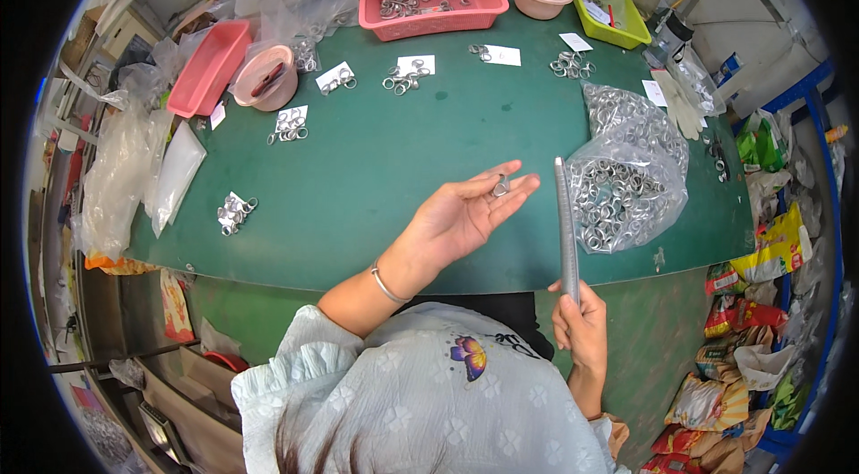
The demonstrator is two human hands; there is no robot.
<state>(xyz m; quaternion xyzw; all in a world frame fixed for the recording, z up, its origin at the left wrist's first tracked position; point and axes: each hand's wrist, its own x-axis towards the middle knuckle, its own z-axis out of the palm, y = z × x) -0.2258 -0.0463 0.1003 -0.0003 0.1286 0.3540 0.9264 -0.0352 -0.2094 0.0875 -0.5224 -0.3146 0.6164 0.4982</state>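
My left hand (450, 225) is raised over the middle of the table, palm partly turned up. A silver ring (500, 187) sits between its thumb and fingers. In my right hand (582, 328), near the table's front edge, is a grey tapered ring mandrel (565, 228), gripped at its lower end and pointing away from me. No ring shows on the mandrel. Just right of it lies an open clear plastic bag (673, 196) full of silver rings (617, 192). A second bag of rings (626, 111) is behind that one.
Small ring piles with paper slips lie across the green table (376, 170), including one pile (234, 215) at left. Along the back stand a pink basket (434, 26), a round pink bowl (540, 0) and a green basket (617, 30). Plastic bags (121, 179) crowd the left edge.
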